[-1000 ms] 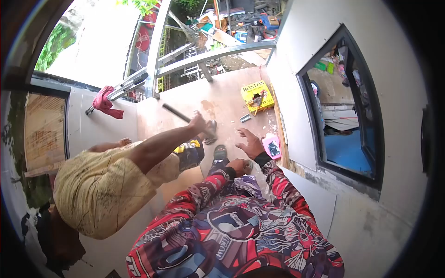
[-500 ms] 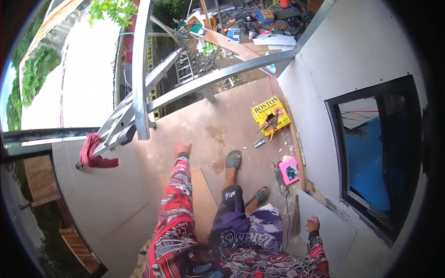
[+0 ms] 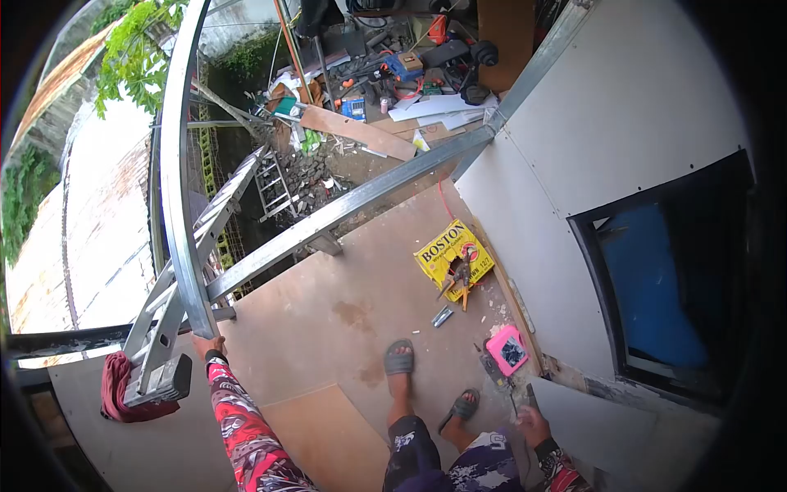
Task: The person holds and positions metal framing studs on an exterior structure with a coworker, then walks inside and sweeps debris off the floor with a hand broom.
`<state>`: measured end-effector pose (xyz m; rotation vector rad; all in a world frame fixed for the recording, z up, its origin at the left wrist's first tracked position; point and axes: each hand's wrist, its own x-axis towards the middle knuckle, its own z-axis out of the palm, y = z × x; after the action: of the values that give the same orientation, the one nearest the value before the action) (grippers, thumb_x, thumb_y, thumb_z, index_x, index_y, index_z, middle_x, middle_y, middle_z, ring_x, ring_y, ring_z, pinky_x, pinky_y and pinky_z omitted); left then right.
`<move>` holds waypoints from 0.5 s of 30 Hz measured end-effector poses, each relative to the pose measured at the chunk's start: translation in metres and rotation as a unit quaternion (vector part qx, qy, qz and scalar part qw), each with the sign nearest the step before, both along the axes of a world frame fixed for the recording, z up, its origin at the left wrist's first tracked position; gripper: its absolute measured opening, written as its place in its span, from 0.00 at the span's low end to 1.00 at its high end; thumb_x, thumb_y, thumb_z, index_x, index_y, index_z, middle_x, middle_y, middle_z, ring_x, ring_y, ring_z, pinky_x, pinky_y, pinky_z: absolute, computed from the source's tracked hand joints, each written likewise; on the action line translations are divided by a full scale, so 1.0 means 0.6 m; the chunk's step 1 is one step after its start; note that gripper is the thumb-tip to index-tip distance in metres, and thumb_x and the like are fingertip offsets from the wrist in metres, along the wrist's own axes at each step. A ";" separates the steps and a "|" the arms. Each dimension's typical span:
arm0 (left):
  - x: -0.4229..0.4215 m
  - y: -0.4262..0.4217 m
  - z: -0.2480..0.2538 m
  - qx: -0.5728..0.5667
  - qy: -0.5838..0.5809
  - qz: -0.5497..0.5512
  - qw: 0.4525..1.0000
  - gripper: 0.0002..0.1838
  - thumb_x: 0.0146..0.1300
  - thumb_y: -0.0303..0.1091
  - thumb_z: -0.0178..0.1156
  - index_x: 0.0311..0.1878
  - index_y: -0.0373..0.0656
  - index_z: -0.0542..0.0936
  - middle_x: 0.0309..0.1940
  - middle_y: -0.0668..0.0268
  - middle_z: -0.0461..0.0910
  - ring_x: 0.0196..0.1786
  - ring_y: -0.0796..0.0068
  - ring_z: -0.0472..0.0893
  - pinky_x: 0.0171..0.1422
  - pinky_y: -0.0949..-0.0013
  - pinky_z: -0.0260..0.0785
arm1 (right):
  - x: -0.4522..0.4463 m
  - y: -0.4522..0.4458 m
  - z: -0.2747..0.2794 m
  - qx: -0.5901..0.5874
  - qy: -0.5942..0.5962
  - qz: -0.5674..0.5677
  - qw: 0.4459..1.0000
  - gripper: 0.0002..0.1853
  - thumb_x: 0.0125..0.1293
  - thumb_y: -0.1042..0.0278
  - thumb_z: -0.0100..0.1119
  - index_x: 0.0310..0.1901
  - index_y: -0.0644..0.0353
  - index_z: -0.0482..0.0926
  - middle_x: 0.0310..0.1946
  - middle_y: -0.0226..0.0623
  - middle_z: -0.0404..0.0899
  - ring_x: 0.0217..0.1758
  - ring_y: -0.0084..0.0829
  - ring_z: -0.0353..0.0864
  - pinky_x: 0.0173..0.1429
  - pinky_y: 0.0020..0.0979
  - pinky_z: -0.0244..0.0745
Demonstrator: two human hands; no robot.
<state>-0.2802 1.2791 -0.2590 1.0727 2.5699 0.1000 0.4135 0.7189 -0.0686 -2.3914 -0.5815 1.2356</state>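
My left hand (image 3: pixel 210 347) is closed around the lower end of an upright metal post (image 3: pixel 175 164), beside the top of an aluminium ladder (image 3: pixel 156 332). Lower right, my right hand (image 3: pixel 534 425) has curled fingers near a narrow dark piece; what it grips is unclear. Just above that hand lie a grey power tool (image 3: pixel 492 366) and a pink tray (image 3: pixel 507 351) with dark bits in it. Farther up, a yellow BOSTON box (image 3: pixel 437 257) has pliers-like tools on it, with a short metal piece (image 3: pixel 443 316) beside it.
A metal rail (image 3: pixel 352 209) crosses at the floor's edge (image 3: pixel 279 295), with tools and debris on the ground below. A red cloth (image 3: pixel 116 385) hangs on the ladder. A dark-framed window (image 3: pixel 611 303) is at the right. A loose board (image 3: pixel 328 435) lies near my feet.
The view has turned and shifted. My left hand has reached out left and taken hold of the post. The co-worker seen on the left one second ago is out of view.
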 end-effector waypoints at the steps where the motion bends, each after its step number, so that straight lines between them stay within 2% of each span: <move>1: -0.003 -0.001 0.003 -0.014 -0.003 -0.003 1.000 0.59 0.37 0.36 0.80 0.75 0.38 0.60 0.68 0.47 0.72 0.71 0.48 0.72 0.77 0.55 0.64 | 0.009 0.004 0.002 0.006 0.006 -0.016 1.000 0.29 0.63 0.71 0.67 0.65 0.62 0.71 0.48 0.43 0.82 0.48 0.32 0.84 0.51 0.33 0.82; 2: -0.008 0.001 0.011 -0.029 -0.003 -0.007 1.000 0.57 0.37 0.36 0.79 0.74 0.38 0.61 0.67 0.47 0.73 0.70 0.48 0.73 0.77 0.55 0.64 | 0.009 0.007 0.008 0.010 0.015 -0.032 0.999 0.29 0.63 0.71 0.67 0.66 0.62 0.71 0.48 0.44 0.82 0.47 0.31 0.84 0.50 0.33 0.82; 3: 0.033 -0.001 0.049 -0.046 0.022 -0.001 0.999 0.51 0.37 0.35 0.78 0.69 0.36 0.66 0.64 0.47 0.75 0.68 0.47 0.75 0.73 0.53 0.68 | 0.007 0.005 0.012 0.011 0.026 -0.048 0.998 0.29 0.63 0.72 0.66 0.66 0.63 0.70 0.48 0.44 0.82 0.47 0.31 0.84 0.50 0.33 0.82; 5: 0.076 -0.019 0.064 -0.013 0.010 -0.023 1.000 0.45 0.37 0.38 0.78 0.61 0.35 0.70 0.60 0.46 0.76 0.65 0.46 0.76 0.69 0.51 0.71 | 0.006 -0.008 0.014 0.007 0.021 -0.042 0.999 0.29 0.63 0.72 0.66 0.65 0.62 0.71 0.47 0.43 0.82 0.48 0.30 0.84 0.50 0.33 0.82; 7: 0.126 -0.043 0.073 -0.016 -0.022 -0.062 0.998 0.43 0.35 0.41 0.78 0.57 0.35 0.71 0.55 0.45 0.77 0.61 0.44 0.77 0.65 0.50 0.73 | 0.009 -0.030 0.018 0.011 0.004 -0.037 0.999 0.28 0.63 0.72 0.66 0.65 0.62 0.71 0.46 0.41 0.82 0.48 0.29 0.83 0.51 0.32 0.82; 9: 0.178 -0.082 0.022 0.082 -0.051 -0.105 0.990 0.43 0.33 0.42 0.77 0.56 0.35 0.71 0.51 0.44 0.77 0.57 0.42 0.78 0.63 0.49 0.73 | 0.005 -0.056 0.016 0.024 -0.018 -0.038 0.999 0.28 0.63 0.72 0.66 0.65 0.62 0.72 0.46 0.40 0.82 0.48 0.28 0.83 0.51 0.31 0.81; 12: 0.323 -0.127 0.012 0.112 -0.121 -0.105 0.981 0.44 0.32 0.42 0.76 0.57 0.35 0.71 0.51 0.44 0.77 0.56 0.42 0.78 0.63 0.49 0.72 | -0.017 -0.078 0.048 0.043 -0.045 -0.032 0.998 0.27 0.63 0.71 0.66 0.64 0.63 0.72 0.46 0.38 0.82 0.48 0.26 0.82 0.52 0.30 0.80; 15: 0.488 -0.153 0.022 0.134 -0.197 -0.120 0.964 0.46 0.33 0.43 0.77 0.59 0.35 0.70 0.52 0.44 0.77 0.58 0.42 0.77 0.65 0.50 0.71 | -0.037 -0.088 0.090 0.040 -0.059 -0.072 0.995 0.28 0.61 0.69 0.70 0.63 0.61 0.73 0.47 0.39 0.82 0.46 0.29 0.84 0.53 0.32 0.80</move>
<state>0.0125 1.1874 -0.2458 1.3003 2.0953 0.5540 0.3912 0.6662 -0.0144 -2.4043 -0.4737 0.9986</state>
